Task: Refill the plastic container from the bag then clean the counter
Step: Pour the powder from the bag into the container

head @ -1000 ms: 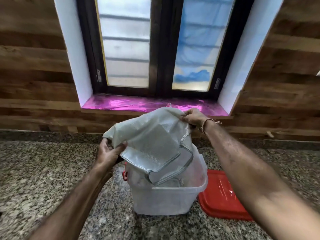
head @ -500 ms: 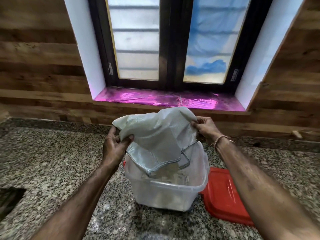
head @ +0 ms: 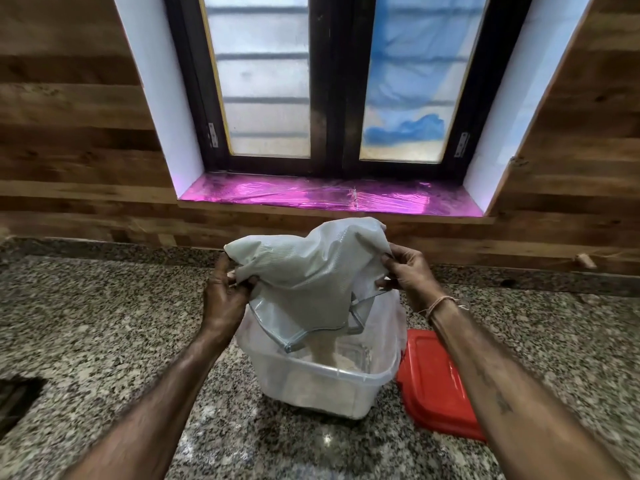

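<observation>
A translucent white bag (head: 304, 271) with a zip mouth hangs upside down over a clear plastic container (head: 332, 382) on the granite counter (head: 104, 323). My left hand (head: 223, 296) grips the bag's left corner. Its right corner is pinched by my right hand (head: 407, 275). Pale powder or grain streams from the bag's mouth and piles inside the container. The container's far wall is hidden behind the bag.
The red lid (head: 433, 382) lies flat on the counter just right of the container. A dark opening (head: 17, 400) cuts into the counter at the left edge. A wood-panelled wall and a window with a pink foil sill (head: 329, 197) stand behind.
The bag has been raised a little and its mouth now points more steeply down. Contents are pouring into the container, where a pale heap has grown. The camera view has shifted left.
</observation>
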Demonstrator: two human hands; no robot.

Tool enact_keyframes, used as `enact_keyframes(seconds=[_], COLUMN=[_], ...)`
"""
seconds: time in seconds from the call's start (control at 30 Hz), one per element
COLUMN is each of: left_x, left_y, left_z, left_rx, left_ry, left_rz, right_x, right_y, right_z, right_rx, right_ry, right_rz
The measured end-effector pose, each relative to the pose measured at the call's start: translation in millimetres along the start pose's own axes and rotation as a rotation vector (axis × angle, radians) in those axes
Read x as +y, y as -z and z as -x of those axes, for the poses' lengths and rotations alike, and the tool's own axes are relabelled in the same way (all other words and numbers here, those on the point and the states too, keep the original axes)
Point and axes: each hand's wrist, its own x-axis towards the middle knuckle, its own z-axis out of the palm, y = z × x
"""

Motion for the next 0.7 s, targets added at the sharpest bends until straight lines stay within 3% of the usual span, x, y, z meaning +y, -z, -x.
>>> enact_keyframes(seconds=[0.3,0.7], left_x=[4.9,6.4], left_y=[3.1,10.8], left_z=[-1.8,-14.1], left_rx=[-0.089,-0.278], left_ry=[0.002,0.301], left_rz=[0.034,0.19], right_x=[15.2,13.3], right_y=[2.4,-6.6], right_z=[14.7,31.1], right_rx=[0.008,-0.079], right_ry=[-0.005,0.088], right_rz=[-0.145,-0.22])
